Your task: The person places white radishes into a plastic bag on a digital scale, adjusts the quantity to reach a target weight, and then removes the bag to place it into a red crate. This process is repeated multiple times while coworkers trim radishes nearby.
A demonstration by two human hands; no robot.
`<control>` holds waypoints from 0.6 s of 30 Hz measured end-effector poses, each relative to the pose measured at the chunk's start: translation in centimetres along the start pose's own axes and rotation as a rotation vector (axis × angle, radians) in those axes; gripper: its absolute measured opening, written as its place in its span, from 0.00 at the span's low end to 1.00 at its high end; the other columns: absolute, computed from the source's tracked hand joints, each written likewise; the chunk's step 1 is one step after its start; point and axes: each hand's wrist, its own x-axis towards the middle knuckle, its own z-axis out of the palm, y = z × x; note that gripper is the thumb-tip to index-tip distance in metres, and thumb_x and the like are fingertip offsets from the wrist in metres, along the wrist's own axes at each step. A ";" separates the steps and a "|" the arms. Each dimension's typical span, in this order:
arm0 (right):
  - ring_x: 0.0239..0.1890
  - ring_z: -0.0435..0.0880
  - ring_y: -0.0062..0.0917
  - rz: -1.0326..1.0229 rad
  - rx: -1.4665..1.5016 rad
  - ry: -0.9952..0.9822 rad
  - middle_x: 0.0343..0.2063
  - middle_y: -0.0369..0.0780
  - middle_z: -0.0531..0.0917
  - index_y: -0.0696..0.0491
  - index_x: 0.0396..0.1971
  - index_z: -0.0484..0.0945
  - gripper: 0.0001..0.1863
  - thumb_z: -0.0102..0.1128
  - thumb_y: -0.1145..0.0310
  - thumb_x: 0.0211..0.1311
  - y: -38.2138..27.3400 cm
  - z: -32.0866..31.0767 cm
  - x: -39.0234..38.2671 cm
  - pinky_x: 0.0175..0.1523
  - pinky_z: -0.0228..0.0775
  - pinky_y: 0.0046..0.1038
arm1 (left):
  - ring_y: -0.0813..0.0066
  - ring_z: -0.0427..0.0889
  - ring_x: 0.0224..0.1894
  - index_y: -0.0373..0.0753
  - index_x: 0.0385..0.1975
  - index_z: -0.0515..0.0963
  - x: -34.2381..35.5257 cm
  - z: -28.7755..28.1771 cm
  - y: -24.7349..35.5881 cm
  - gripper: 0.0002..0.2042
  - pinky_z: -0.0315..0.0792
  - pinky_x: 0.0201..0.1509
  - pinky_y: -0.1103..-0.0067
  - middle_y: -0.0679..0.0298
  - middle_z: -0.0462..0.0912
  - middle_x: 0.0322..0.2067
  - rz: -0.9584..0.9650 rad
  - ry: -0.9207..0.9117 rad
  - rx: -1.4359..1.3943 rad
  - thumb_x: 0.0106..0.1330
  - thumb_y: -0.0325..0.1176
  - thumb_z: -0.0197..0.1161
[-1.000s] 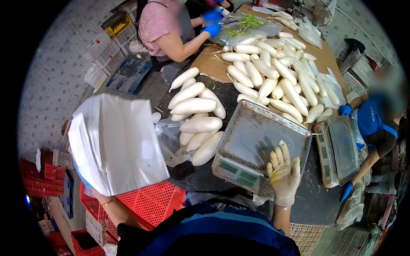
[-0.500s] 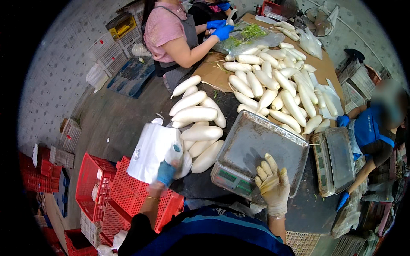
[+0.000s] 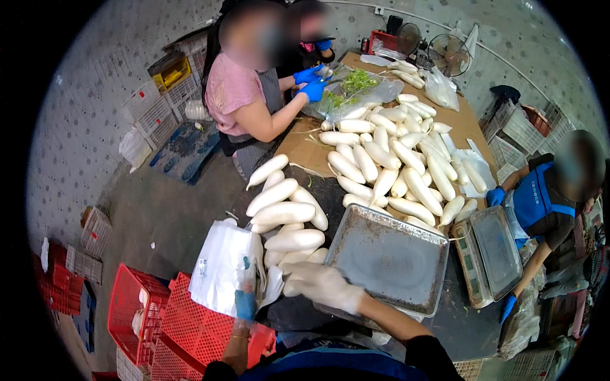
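Note:
My left hand (image 3: 246,295), blue at the wrist, lies against a stack of white plastic bags (image 3: 219,263) at the table's near left edge. Its fingers blend into the white plastic, so their grip is unclear. My right hand (image 3: 327,286), in a pale glove, reaches left past the scale's corner toward the bags' loose edge; motion smears its fingers. Beyond both hands lies a small group of white radishes (image 3: 294,240). A scale with a stained metal tray (image 3: 389,254) stands right of them, and its tray holds nothing.
A large radish pile (image 3: 406,162) covers the far table. Red crates (image 3: 190,317) stand below the near left edge. Across the table a person in pink (image 3: 238,95) handles greens (image 3: 356,82). At right, another person in a blue apron (image 3: 540,197) stands by a second scale (image 3: 489,254).
My right hand has swung left from over the scale to the bags' edge. My left hand stays at the bags. The view has tilted up, showing more of the far side.

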 end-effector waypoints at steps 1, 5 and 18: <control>0.45 0.82 0.37 -0.073 -0.101 -0.107 0.42 0.43 0.82 0.58 0.48 0.76 0.18 0.54 0.66 0.61 0.4 1.8 1.8 0.50 0.73 0.33 | 0.65 0.78 0.50 0.31 0.61 0.66 -0.2 -0.9 -0.6 0.27 0.75 0.51 0.72 0.53 0.76 0.54 -0.023 0.004 -0.151 0.73 0.49 0.49; 0.40 0.82 0.40 -0.224 -0.525 -0.377 0.37 0.43 0.82 0.56 0.35 0.78 0.10 0.54 0.69 0.57 4.4 6.5 7.3 0.41 0.74 0.36 | 0.58 0.76 0.56 0.33 0.64 0.63 0.7 -0.8 2.2 0.32 0.73 0.59 0.66 0.52 0.73 0.58 -0.076 -0.154 -0.550 0.73 0.56 0.40; 0.40 0.79 0.26 -0.311 -0.897 -0.349 0.32 0.33 0.81 0.48 0.36 0.81 0.12 0.62 0.62 0.52 6.3 12.3 10.8 0.57 0.59 0.45 | 0.63 0.76 0.55 0.32 0.62 0.66 0.5 -1.3 3.7 0.30 0.70 0.61 0.71 0.57 0.75 0.56 -0.103 -0.070 -0.646 0.74 0.53 0.43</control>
